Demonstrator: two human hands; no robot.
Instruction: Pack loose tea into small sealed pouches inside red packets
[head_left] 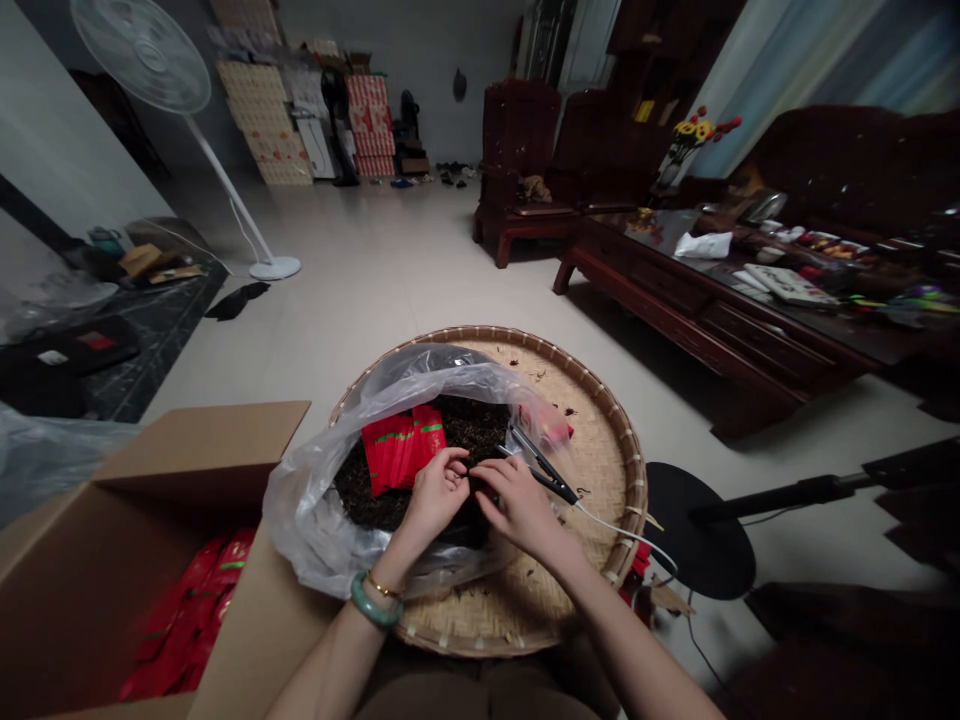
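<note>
My left hand and my right hand meet over an open clear plastic bag of dark loose tea leaves. The fingertips of both hands are pinched close together, and what lies between them is too small and dark to make out. Red packets with a green stripe lie fanned on the tea, just beyond my left hand. Beside my right hand rests a black hair straightener, its two arms apart and a white cord trailing right. Bag and straightener sit on a round woven bamboo tray.
At left stands an open cardboard box with many red packets inside. A black round stand base is on the floor right of the tray. Further off are a white fan and a dark wooden table with clutter.
</note>
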